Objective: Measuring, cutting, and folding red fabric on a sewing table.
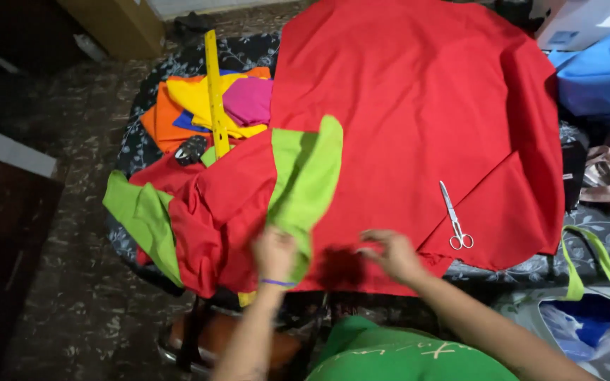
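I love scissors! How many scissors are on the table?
1. The scissors lie on the red cloth, just past the right hand. More could hide under the cloth.

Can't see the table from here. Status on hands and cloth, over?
Left hand gripping green cloth. Right hand pinching red cloth edge. Scissors lying on red cloth, right of hands.

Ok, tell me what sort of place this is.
Probably a home sewing or tailoring corner. A large red cloth covers the table, silver metal scissors lie on it, and a long yellow ruler rests across a pile of coloured fabric pieces. The left hand grips a lime-green fabric strip.
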